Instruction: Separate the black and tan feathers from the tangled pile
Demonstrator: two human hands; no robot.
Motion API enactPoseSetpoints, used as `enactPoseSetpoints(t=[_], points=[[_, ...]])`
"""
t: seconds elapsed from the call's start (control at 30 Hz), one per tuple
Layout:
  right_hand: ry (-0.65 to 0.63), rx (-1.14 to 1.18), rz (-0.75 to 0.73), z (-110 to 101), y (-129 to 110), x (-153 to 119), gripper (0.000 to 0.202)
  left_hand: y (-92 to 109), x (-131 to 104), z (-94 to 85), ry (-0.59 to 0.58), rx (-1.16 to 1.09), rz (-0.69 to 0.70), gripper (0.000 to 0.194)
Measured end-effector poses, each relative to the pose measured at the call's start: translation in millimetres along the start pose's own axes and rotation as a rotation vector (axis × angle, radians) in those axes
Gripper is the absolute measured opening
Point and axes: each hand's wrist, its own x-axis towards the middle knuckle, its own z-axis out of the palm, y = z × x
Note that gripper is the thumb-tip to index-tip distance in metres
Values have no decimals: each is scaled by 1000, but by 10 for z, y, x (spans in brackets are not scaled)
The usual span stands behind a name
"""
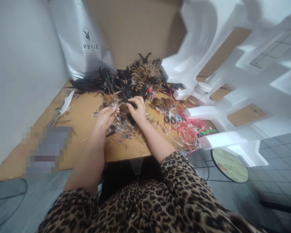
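My left hand [106, 117] is closed, thumb against fingers, on a small bunch of brown feathers [113, 98] whose tips fan upward and away from me. Close beside it, on the right, my right hand [138, 111] makes a pinch with thumb and forefinger. Whatever is in that pinch is too small and dark to make out. Below both hands lies a heap of loose feathers and fluff [124, 127] on the brown tabletop [84, 110]. Long black feathers [92, 84] and a thick brown feather bundle [146, 76] lie just behind the hands.
Dark-handled scissors [169, 119] lie right of the hands, beside tangled pink string [189, 129]. Large white foam pieces [223, 142] rise along the right edge. A silvery-white bag [87, 58] stands at the back left, a white feather [67, 103] near it. A round stool [230, 165] is below right.
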Motion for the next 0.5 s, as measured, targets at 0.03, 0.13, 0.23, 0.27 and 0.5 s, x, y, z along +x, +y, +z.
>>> enactPoseSetpoints(t=[0.03, 0.13, 0.23, 0.27, 0.5], points=[[-18, 43, 36, 8, -32, -13, 24, -9, 8, -2, 10, -1, 28, 7], [-143, 215, 206, 74, -106, -55, 29, -39, 14, 4, 13, 26, 89, 10], [-222, 448, 443, 147, -143, -78, 30, -66, -6, 26, -18, 92, 109, 15], [-228, 523, 515, 160, -151, -79, 30, -74, -15, 35, -34, 116, 104, 16], [-205, 703, 702, 129, -156, -54, 29, -101, -65, 81, -70, 199, 49, 22]])
